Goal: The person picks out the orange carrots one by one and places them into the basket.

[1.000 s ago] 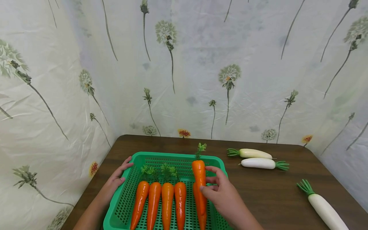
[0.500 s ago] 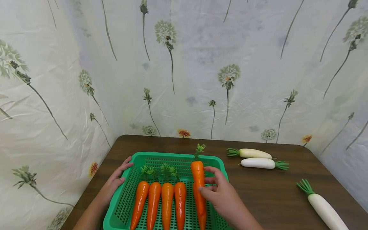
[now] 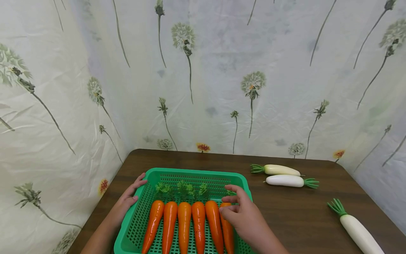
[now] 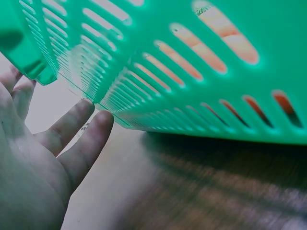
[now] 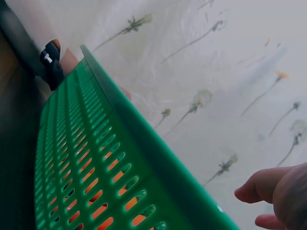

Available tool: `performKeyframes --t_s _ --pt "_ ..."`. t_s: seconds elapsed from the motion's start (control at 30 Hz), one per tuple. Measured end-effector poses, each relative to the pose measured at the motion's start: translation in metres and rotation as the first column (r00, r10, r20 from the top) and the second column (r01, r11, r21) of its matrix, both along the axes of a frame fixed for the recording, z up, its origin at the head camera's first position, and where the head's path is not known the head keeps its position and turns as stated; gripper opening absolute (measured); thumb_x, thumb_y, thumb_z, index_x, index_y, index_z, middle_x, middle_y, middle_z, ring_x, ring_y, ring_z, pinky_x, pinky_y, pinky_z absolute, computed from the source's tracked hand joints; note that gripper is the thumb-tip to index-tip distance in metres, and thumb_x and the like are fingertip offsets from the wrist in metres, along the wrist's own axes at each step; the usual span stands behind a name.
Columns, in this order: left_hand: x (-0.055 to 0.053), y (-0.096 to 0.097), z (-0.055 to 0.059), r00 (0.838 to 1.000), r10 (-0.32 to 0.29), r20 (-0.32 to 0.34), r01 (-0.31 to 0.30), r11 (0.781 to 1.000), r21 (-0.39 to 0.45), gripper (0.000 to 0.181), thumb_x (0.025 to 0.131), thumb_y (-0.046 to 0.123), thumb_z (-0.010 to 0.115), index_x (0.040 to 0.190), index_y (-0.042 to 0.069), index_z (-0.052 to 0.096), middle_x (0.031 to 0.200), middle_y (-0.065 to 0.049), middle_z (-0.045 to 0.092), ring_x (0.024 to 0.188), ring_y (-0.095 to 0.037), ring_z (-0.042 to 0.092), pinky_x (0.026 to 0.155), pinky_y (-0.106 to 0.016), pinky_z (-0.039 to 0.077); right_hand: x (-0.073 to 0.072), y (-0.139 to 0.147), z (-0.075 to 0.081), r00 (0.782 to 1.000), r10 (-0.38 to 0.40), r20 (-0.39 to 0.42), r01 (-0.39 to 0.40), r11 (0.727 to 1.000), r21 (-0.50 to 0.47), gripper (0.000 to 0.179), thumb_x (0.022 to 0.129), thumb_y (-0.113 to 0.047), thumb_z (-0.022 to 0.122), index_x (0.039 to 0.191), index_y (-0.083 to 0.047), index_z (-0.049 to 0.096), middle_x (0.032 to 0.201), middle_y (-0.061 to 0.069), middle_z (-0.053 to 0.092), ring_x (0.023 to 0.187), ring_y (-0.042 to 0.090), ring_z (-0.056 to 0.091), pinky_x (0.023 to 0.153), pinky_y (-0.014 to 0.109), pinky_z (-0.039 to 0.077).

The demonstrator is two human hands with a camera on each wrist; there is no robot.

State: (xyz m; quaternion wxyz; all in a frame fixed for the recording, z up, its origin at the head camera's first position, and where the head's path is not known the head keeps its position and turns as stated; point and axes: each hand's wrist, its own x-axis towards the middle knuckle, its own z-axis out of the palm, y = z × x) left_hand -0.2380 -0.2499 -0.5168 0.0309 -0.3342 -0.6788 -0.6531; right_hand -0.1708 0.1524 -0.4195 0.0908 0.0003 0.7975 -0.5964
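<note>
Several orange carrots [image 3: 184, 225] with green leafy tops lie side by side in a green plastic basket [image 3: 193, 171], tips toward me. My left hand [image 3: 127, 199] rests at the basket's left rim; in the left wrist view its fingers [image 4: 91, 136] are extended against the slotted wall. Over the basket's right side, my right hand [image 3: 244, 215] has loosely bent fingers and holds nothing. Its thumb and fingertips are right by the rightmost carrot [image 3: 227, 233], partly covering its top. In the right wrist view, the thumb [image 5: 259, 186] shows beyond the basket rim [image 5: 158, 153].
The basket stands on a dark brown table [image 3: 285, 208]. Two white radishes lie at the back right, one cream radish [image 3: 282, 169] behind a whiter radish [image 3: 284, 180]. Another white radish [image 3: 361, 233] lies at the far right. A flower-printed cloth [image 3: 209, 88] hangs behind.
The carrot that my right hand was holding over the row is let go and lies in the basket with the others. The right fingers have spread apart slightly. My left hand stays put.
</note>
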Motion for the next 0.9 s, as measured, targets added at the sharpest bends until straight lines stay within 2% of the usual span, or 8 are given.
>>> performKeyframes --t_s 0.13,0.27,0.47,0.6,0.7,0.8,0.9 --pt "-0.002 0.000 -0.002 1.000 -0.001 0.014 0.001 1.000 0.000 0.048 0.107 -0.001 0.028 0.153 -0.016 0.032 0.173 0.011 0.020 0.153 0.009 0.020 0.113 -0.011 0.029 -0.001 0.000 0.000 1.000 0.003 -0.006 -0.003 1.000 0.004 0.065 0.094 -0.017 0.074 0.152 -0.021 0.046 0.135 0.014 0.062 0.102 0.021 0.067 0.084 0.040 0.055" --pt "-0.002 0.000 -0.002 1.000 -0.004 -0.005 0.004 1.000 -0.005 0.048 0.106 -0.002 0.028 0.152 -0.016 0.032 0.174 0.010 0.019 0.153 0.008 0.021 0.113 -0.012 0.030 -0.001 0.001 0.000 1.000 0.010 -0.015 -0.010 1.000 -0.009 0.064 0.094 -0.016 0.074 0.151 -0.020 0.046 0.136 0.015 0.061 0.102 0.022 0.068 0.084 0.040 0.056" --pt "0.003 -0.003 0.001 1.000 -0.006 -0.014 0.006 1.000 0.004 0.049 0.105 -0.005 0.028 0.153 -0.015 0.033 0.173 0.011 0.020 0.152 0.009 0.021 0.112 -0.011 0.030 0.000 0.003 -0.001 0.998 0.041 -0.055 -0.048 0.988 -0.144 0.054 0.100 -0.010 0.063 0.151 -0.013 0.045 0.137 0.019 0.058 0.108 0.032 0.069 0.088 0.041 0.059" --pt "0.006 -0.002 0.003 1.000 0.008 0.018 -0.008 1.000 0.000 0.048 0.108 -0.002 0.028 0.154 -0.015 0.032 0.175 0.009 0.018 0.153 0.011 0.019 0.113 -0.010 0.027 0.002 0.008 0.004 0.994 0.016 -0.106 -0.037 0.978 -0.206 0.045 0.102 -0.004 0.055 0.147 -0.011 0.048 0.132 0.021 0.059 0.109 0.034 0.069 0.089 0.038 0.060" --pt "0.008 0.001 0.002 0.999 0.025 0.037 -0.025 1.000 0.007 0.048 0.109 -0.001 0.029 0.155 -0.014 0.031 0.176 0.007 0.018 0.153 0.010 0.019 0.114 -0.010 0.026 0.004 0.016 0.008 0.985 -0.008 -0.170 -0.027 0.979 -0.203 0.041 0.103 -0.002 0.054 0.143 -0.008 0.051 0.128 0.021 0.060 0.106 0.034 0.069 0.087 0.037 0.061" --pt "0.009 0.002 0.003 0.998 0.058 0.025 -0.058 0.998 0.016 0.049 0.107 -0.004 0.031 0.155 -0.015 0.032 0.175 0.004 0.021 0.153 0.008 0.023 0.113 -0.010 0.029 0.003 0.029 0.010 0.973 -0.032 -0.227 -0.007 0.986 -0.169 0.037 0.104 -0.002 0.055 0.140 -0.006 0.052 0.125 0.022 0.060 0.103 0.030 0.070 0.085 0.036 0.061" --pt "0.010 0.000 0.005 0.992 0.124 0.008 -0.124 0.992 0.012 0.049 0.106 -0.008 0.033 0.155 -0.014 0.033 0.173 0.002 0.028 0.149 0.001 0.038 0.109 -0.014 0.039 0.001 0.047 0.008 0.964 -0.055 -0.259 0.024 0.993 -0.119 0.035 0.106 -0.005 0.055 0.140 -0.005 0.052 0.126 0.023 0.060 0.100 0.024 0.070 0.084 0.034 0.061"
